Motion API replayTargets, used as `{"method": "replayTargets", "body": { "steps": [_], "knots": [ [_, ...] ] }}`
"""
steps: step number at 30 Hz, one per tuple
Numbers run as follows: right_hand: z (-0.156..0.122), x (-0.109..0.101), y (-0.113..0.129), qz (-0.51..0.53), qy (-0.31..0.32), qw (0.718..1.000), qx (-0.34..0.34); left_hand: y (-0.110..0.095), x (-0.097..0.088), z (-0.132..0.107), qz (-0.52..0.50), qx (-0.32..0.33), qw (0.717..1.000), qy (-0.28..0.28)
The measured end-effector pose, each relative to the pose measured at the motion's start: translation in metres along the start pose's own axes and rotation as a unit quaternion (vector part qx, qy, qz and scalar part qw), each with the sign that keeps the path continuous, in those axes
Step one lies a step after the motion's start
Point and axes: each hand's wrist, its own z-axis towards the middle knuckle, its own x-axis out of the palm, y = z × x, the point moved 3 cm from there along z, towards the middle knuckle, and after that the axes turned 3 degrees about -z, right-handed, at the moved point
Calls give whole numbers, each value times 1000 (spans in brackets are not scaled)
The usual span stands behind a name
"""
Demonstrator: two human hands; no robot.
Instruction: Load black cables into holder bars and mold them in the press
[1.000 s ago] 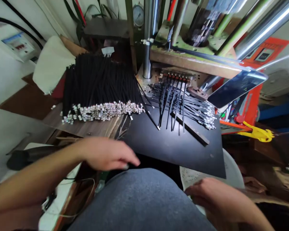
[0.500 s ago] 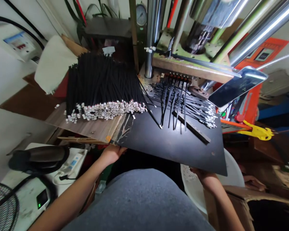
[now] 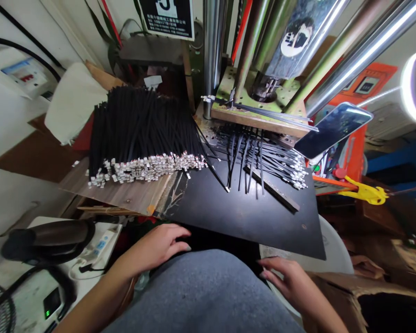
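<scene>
My left hand (image 3: 164,243) hovers by the lap in front of the board, thumb and fingers apart, nothing in it. On the other side my right hand (image 3: 280,273) is at the front edge of the black board (image 3: 229,217), thumb parted from the fingers and empty. Several thin black cables (image 3: 244,159) run from under the press plate (image 3: 256,121) onto the board; the plate hides their far ends. Beside them lies a bunch of cables with white connectors (image 3: 296,171). A dark metal bar (image 3: 272,188) rests across the board below the cables.
To the left, a large stack of black cables (image 3: 142,125) with white connector ends lies on a wooden board (image 3: 125,196). A phone (image 3: 333,129) leans right of the press. Below are a white tub (image 3: 333,247) and a cardboard box (image 3: 336,286); a kettle (image 3: 55,238) stands at left.
The press plate has come down over the cable ends, and a black sign has dropped into view above. Both hands have come away from beneath the board's front edge and opened.
</scene>
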Motion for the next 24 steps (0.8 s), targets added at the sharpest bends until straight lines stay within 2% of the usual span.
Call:
{"method": "replayTargets", "body": {
  "steps": [1, 2, 3, 4, 5, 7, 8, 10, 13, 16, 18, 20, 22, 24],
  "knots": [
    [4, -17, 17, 22, -28, 998, -46, -19, -9, 6, -13, 72, 997, 9],
    [14, -36, 30, 23, -90, 993, -78, -37, -18, 16, -9, 128, 992, -10],
    [27, -55, 39, -5, -180, 979, -95, -52, -28, 31, 16, 165, 985, -54],
    [43, -72, 44, -59, -269, 957, -96, -64, -36, 49, 59, 182, 976, -104],
    [60, -84, 47, -129, -331, 931, -87, -73, -41, 68, 114, 181, 966, -146],
    [92, -94, 43, -247, -375, 891, -62, -82, -47, 101, 205, 154, 948, -189],
    [102, -94, 38, -275, -370, 885, -59, -83, -48, 111, 231, 142, 943, -195],
    [108, -88, 30, -258, -339, 900, -92, -78, -47, 116, 244, 142, 940, -192],
    [89, -79, 31, -167, -280, 929, -172, -60, -46, 93, 229, 167, 943, -175],
    [87, -79, 62, -105, -193, 952, -214, -42, -49, 66, 197, 160, 955, -155],
    [110, -82, 96, -98, -151, 951, -250, -35, -53, 56, 172, 144, 965, -138],
    [149, -85, 130, -143, -155, 940, -267, -33, -56, 54, 144, 129, 973, -129],
    [194, -86, 156, -220, -170, 932, -234, -33, -57, 52, 114, 113, 977, -142],
    [231, -83, 172, -289, -172, 925, -179, -33, -57, 49, 90, 102, 977, -166]
  ]
}}
